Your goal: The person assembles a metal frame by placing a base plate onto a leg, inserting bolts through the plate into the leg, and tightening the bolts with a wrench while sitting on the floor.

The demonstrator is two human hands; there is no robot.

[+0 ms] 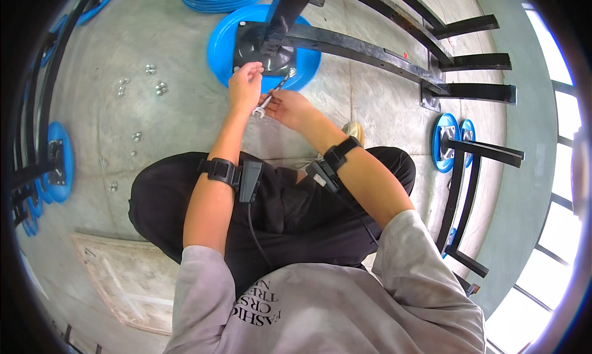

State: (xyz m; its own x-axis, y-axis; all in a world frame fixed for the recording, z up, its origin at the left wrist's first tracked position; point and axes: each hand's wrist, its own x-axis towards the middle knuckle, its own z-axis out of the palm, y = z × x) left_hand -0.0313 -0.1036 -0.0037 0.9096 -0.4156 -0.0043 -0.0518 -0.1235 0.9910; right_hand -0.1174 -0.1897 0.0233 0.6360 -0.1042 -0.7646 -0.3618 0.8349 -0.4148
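Observation:
My right hand is closed on a steel combination wrench. The wrench's far end meets a bolt at the near right corner of a black metal mounting plate, and its open jaw points back towards me. The plate lies on a round blue disc and is joined to a black metal frame. My left hand is at the plate's near left corner, beside another bolt head, with its fingers bent. Whether those fingers hold anything small cannot be told.
Small groups of shiny nuts or bolts lie on the concrete floor at the left. Stacked blue discs stand beyond the plate. More black frames with blue discs stand at both sides. A worn board lies at the lower left.

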